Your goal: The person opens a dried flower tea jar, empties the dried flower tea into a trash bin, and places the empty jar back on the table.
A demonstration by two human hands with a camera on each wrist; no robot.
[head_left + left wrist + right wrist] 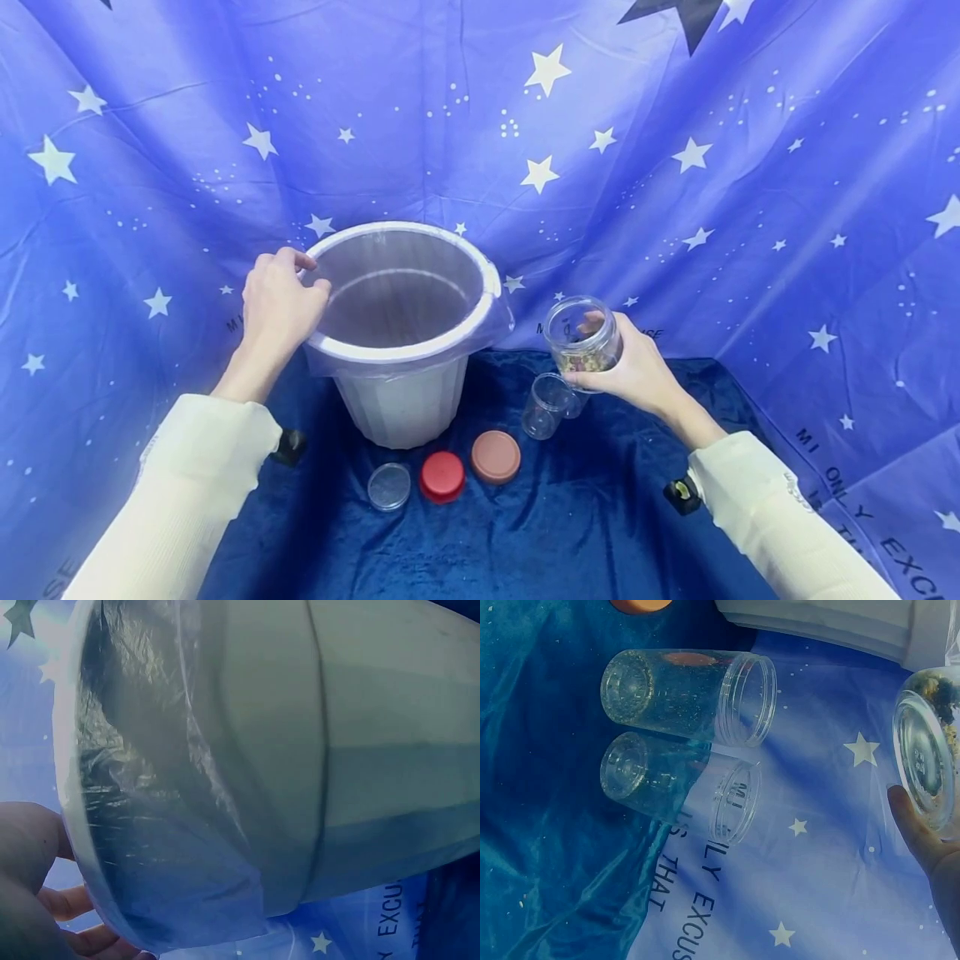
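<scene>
From the head camera: a white bin [405,333] lined with a clear plastic bag [491,321], standing on dark blue velvet [585,517] as the landmark for all else. On the bin's left rim, the left hand [279,304], fingers curled over the edge and thumb outside — a steadying hold, apparently to keep the bin from shifting or tipping. Right of the bin and raised above the cloth, the right hand [637,371], wrapped round a clear jar [583,337] with dried bits inside, mouth tilted toward the bin. Just below that jar, between it and the bin's base, empty clear jars [547,406]. In front of the bin, three lids in a row: clear lid [389,487], red lid [442,477], brown lid [496,457] — off and set aside, leaving the jars open. From the left wrist: the bin wall and its rim filling the frame, bag film folded over the outside; fingers [71,904] at lower left hooked under the rim, confirming the clamp. From the right wrist: two empty jars [686,694] standing side by side near the bin's base, and at the right edge the held jar's bottom, contents gathered toward the far end, a fingertip [915,825] pressed along its side.
</scene>
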